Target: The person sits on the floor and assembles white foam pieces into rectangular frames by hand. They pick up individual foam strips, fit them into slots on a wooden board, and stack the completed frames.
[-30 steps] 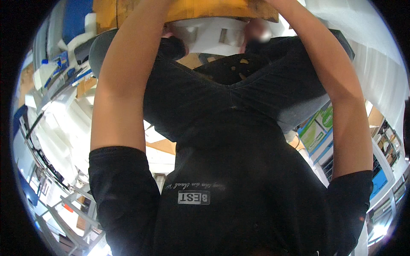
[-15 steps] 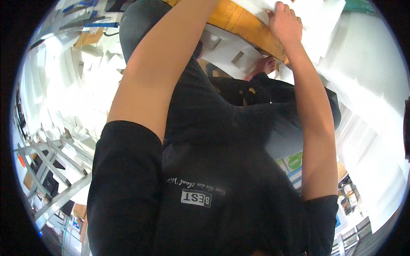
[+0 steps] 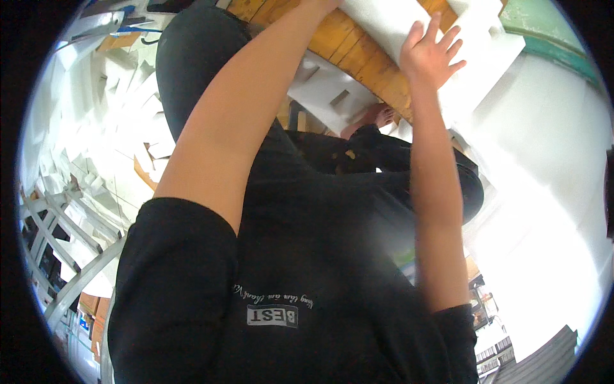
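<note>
My right hand (image 3: 428, 61) is open, its fingers spread over a long white foam piece (image 3: 387, 29). Whether the palm presses on the foam I cannot tell. Beneath lies a yellow-brown wooden tabletop (image 3: 348, 48) with dark plank lines. At the top edge of the picture only the base of my left hand (image 3: 327, 4) shows, beside the foam; its fingers are out of sight. More white foam (image 3: 489, 64) lies right of my right hand, with a notched outline.
Below the table edge are a bare foot (image 3: 384, 115) and a white foam sheet (image 3: 323, 96) with cut-outs. Scattered white scraps (image 3: 96, 128) cover the floor at left, near a grey metal frame (image 3: 86, 275). A large white sheet or roll (image 3: 537, 147) stands at right.
My right hand's fingers, bent over the foam before, are now spread apart. More bare wood shows between my arms. The whole view has shifted a little.
</note>
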`<action>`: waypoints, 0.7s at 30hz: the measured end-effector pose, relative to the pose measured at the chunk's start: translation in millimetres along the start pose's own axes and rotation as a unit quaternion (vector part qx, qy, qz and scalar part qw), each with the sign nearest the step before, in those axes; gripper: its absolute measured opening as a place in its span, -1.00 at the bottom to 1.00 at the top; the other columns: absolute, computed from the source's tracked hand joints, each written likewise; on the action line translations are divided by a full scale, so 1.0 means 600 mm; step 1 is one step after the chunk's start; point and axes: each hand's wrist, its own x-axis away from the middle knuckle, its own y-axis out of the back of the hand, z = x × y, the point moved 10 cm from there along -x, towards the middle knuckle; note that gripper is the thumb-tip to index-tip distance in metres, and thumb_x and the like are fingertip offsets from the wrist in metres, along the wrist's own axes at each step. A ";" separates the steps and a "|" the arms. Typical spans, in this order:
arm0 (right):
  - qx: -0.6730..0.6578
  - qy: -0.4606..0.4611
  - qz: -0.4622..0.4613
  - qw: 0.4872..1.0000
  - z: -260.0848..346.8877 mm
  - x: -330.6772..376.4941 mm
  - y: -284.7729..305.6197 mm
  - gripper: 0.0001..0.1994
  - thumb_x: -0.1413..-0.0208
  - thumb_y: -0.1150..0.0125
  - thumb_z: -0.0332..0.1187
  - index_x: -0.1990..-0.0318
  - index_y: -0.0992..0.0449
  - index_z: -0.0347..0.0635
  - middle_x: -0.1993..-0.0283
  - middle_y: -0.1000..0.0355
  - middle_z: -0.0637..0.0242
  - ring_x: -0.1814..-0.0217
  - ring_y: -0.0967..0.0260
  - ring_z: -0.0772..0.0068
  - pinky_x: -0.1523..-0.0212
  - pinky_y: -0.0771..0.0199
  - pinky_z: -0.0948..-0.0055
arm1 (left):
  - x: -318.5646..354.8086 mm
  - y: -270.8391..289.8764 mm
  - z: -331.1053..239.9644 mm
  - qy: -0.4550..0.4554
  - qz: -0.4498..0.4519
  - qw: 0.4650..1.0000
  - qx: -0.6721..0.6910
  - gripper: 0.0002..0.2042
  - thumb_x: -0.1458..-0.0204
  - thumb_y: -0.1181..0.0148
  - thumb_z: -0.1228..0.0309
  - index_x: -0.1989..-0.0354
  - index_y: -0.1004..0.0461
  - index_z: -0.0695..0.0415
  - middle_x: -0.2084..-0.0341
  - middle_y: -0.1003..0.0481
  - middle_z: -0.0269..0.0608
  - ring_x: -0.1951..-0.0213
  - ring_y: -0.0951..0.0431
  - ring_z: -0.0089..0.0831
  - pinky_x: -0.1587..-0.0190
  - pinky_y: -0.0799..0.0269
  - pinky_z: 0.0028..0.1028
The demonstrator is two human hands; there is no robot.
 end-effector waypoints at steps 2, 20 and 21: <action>0.036 0.010 -0.005 0.999 -0.007 0.024 0.001 -0.33 -0.42 0.43 0.19 -0.59 -0.03 0.21 -0.66 0.20 -0.10 -0.68 0.27 -0.29 -0.56 0.40 -0.43 | 0.005 -0.024 -0.015 -0.002 0.015 1.000 -0.016 0.08 0.22 -0.64 0.10 -0.46 -0.13 0.25 -0.31 -0.34 0.24 -0.35 -0.32 0.07 -0.42 -0.19 -0.10; -0.032 -0.001 0.000 0.999 -0.003 0.007 0.010 -0.33 -0.41 0.32 0.18 -0.53 -0.18 0.09 -0.65 0.15 -0.05 -0.67 0.23 -0.29 -0.52 0.41 -0.49 | 0.006 -0.022 -0.023 -0.091 0.037 0.994 -0.054 0.10 0.13 -0.57 0.03 -0.55 0.00 0.07 -0.45 -0.16 0.20 -0.47 -0.10 0.11 -0.51 0.03 -0.04; -0.038 -0.003 0.016 0.999 0.000 0.005 0.012 -0.32 -0.41 0.32 0.20 -0.54 -0.17 0.07 -0.65 0.17 -0.05 -0.67 0.25 -0.29 -0.53 0.44 -0.49 | 0.004 -0.018 -0.011 -0.060 0.037 0.996 -0.049 0.12 0.14 -0.57 0.02 -0.56 0.02 0.08 -0.46 -0.15 0.20 -0.47 -0.08 0.13 -0.52 0.04 -0.03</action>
